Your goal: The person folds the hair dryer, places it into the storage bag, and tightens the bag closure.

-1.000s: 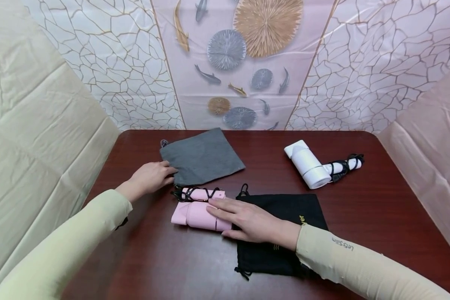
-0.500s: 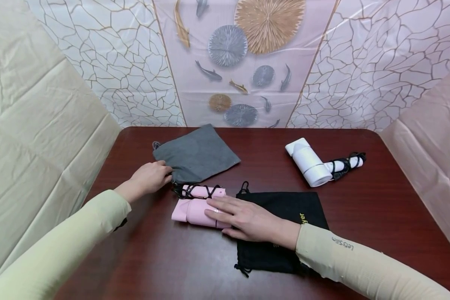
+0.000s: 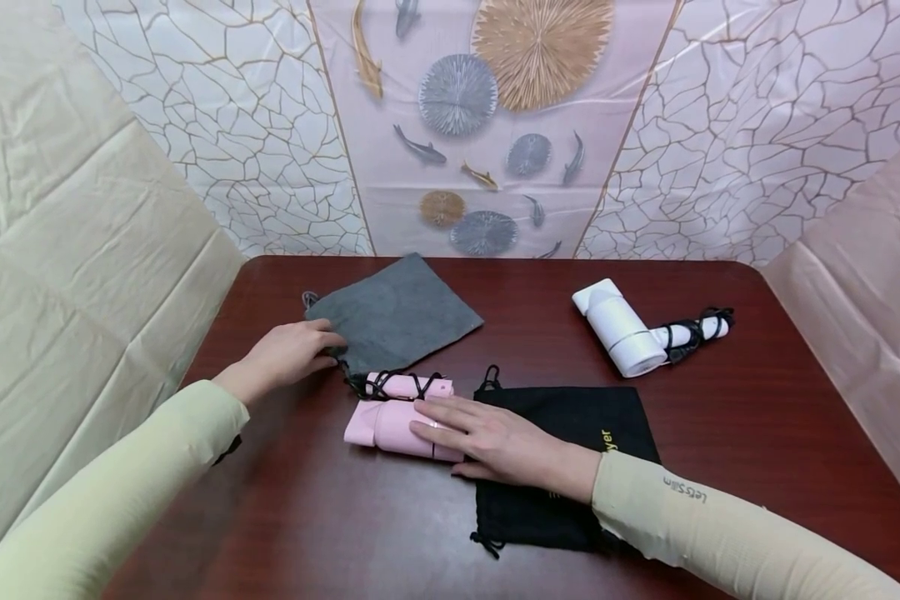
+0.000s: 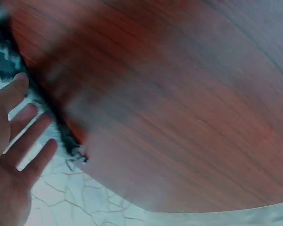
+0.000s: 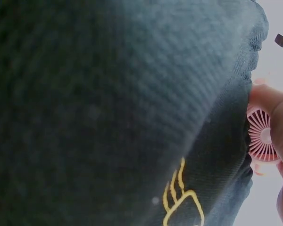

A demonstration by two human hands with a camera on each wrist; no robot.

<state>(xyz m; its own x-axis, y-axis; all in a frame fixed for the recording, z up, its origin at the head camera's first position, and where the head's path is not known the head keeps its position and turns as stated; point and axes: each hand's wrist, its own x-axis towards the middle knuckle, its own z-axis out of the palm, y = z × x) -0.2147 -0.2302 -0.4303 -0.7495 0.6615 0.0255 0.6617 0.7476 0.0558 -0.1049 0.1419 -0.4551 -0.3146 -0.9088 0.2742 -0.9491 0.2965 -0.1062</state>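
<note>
Fingers apart, the right grip (image 3: 498, 437) lies on the pink dryer (image 3: 403, 429), probably steadying it; toward 10 o'clock, the left grip (image 3: 288, 352), fingers parted, clamps nothing beside the gray pouch (image 3: 405, 312).

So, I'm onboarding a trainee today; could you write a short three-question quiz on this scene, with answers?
1. What does the right hand rest on?
A: the pink, tube-bodied hair dryer
B: the white, tube-bodied hair dryer
2. True or false: the black, rectangular cloth bag bears yellow lettering.
3. Fill in the colour: the left hand is at the edge of a flat, four-sided (blank) cloth bag.

Key: 1 A; 2 true; 3 grey.
</note>
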